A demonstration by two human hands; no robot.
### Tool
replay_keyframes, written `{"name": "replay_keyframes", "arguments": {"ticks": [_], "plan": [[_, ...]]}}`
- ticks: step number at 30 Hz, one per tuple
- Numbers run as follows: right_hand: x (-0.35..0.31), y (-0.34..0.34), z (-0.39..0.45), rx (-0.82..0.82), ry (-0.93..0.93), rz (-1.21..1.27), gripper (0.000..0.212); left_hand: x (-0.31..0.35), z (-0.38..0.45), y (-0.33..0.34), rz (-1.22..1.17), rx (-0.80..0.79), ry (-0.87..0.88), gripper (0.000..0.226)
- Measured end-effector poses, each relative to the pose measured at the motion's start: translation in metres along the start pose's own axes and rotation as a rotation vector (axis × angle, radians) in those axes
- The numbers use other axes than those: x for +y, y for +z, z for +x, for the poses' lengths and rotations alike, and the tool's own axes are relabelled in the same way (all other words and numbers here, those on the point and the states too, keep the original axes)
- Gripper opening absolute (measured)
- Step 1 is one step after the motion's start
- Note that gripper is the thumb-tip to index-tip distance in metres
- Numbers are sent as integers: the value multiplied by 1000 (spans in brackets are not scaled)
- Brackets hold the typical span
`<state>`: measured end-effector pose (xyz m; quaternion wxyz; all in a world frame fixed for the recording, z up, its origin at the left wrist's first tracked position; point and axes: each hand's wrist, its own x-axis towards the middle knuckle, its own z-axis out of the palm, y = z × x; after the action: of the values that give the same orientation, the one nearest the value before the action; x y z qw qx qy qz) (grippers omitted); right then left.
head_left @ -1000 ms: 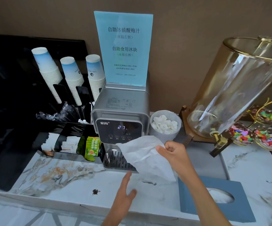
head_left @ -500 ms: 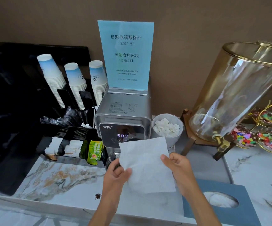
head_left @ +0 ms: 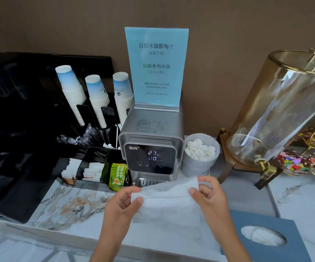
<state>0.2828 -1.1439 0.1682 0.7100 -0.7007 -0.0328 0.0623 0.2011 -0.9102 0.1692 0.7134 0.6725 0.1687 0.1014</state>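
A white tissue (head_left: 167,203) is stretched between both hands above the marble counter (head_left: 73,203), just in front of the silver water dispenser (head_left: 151,144). My left hand (head_left: 121,207) pinches its left edge between thumb and fingers. My right hand (head_left: 210,197) pinches its upper right corner. The sheet looks folded over, wider than tall. It hides the dispenser's drip tray in part.
A blue tissue box (head_left: 266,241) lies at the lower right. A grey cup of white pieces (head_left: 200,156) stands right of the dispenser, then a glass drink jar (head_left: 285,114) on a wooden stand and candy bowls (head_left: 304,163). Stacked paper cups (head_left: 96,97), tea bags (head_left: 118,174) and sachets fill a black organiser at left.
A second ago only my right hand held the tissue. My left hand came up and took its left edge, and the sheet has since been folded down into a lower, wider shape.
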Motion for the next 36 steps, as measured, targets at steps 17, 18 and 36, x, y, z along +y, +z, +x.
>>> {"name": "replay_keyframes", "arguments": {"ticks": [17, 18, 36], "plan": [[-18, 18, -6, -106, -87, -176, 31, -2, -6, -20, 204, 186, 2, 23], [-17, 20, -5, -103, -108, -187, 32, -3, -7, -23, 208, 196, -3, 23], [3, 72, -11, -222, -109, -326, 31, -33, -35, -87, 278, 313, -75, 30]]}}
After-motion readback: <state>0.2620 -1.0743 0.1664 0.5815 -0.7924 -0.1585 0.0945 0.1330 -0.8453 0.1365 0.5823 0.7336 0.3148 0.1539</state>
